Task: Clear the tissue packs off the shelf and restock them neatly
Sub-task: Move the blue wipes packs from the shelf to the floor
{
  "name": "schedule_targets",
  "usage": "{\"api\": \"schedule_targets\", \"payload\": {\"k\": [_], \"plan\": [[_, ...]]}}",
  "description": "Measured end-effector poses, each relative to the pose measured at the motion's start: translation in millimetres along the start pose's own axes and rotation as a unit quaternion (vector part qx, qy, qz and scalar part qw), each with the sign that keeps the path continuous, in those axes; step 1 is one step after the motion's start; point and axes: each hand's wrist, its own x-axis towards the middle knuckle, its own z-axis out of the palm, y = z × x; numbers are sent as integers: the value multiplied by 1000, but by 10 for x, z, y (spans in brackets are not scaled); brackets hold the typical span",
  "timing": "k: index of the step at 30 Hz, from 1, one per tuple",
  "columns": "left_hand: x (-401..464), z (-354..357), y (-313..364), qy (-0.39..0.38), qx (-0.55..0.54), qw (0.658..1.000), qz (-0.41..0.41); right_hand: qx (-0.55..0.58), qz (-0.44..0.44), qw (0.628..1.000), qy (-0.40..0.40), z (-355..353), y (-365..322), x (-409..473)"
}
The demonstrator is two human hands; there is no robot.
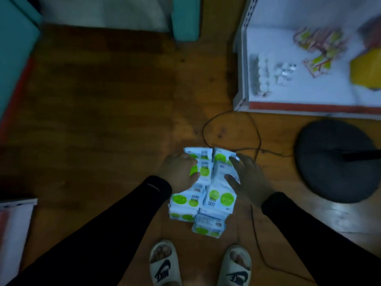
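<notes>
A heap of white-and-green tissue packs (203, 190) lies on the wooden floor (103, 120), near the person's sandalled feet. The left hand (179, 172) curls its fingers over the far-left packs, while the right hand (247, 178) rests spread, fingers straight, on the heap's right side. The white shelf (278, 100) stands far right, well apart.

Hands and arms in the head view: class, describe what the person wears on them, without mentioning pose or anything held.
Both arms are covered by long black sleeves that end at the wrists. The left sleeve shows a thin pale line near its cuff; the right sleeve looks plain. The left hand and right hand are bare: no gloves, and no rings or watch can be made out in the dim, blurred frame.
</notes>
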Motion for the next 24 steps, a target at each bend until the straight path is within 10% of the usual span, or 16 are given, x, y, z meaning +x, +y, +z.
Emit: {"api": "schedule_targets", "payload": {"k": [12, 24], "plan": [[-2925, -3851, 672, 418, -12, 908, -22, 78, -159, 909, 376, -3578, -2237, -2168], [-6956, -4430, 1545, 556, 107, 811, -147, 76, -369, 815, 440, -4392, -3968, -4904]]}}
